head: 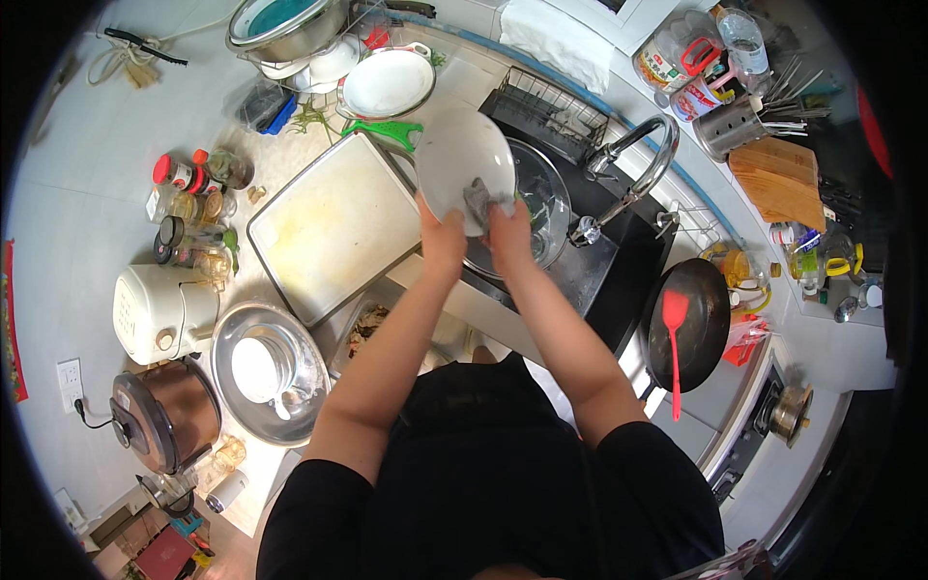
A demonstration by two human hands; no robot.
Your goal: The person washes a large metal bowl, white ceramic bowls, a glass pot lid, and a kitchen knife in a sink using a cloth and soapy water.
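A white oval dish [464, 156] is held tilted over the dark sink by my left hand [442, 243], which grips its near left edge. With my right hand [510, 232] I press a grey cloth [477, 203] against the dish's inner face, near its lower rim. Under and to the right of the dish sits a round basin [554, 196] in the sink, with something green inside and its left part hidden. The chrome faucet [638, 188] arches over the sink at the right, its spout close to the basin's right rim.
A large cutting board [341, 225] lies left of the sink. A metal bowl [308, 428] with white dishes stands at the lower left. To the right is a dark frying pan [699, 319] with a red spatula [674, 312]. A wire rack [558, 101] stands behind the sink.
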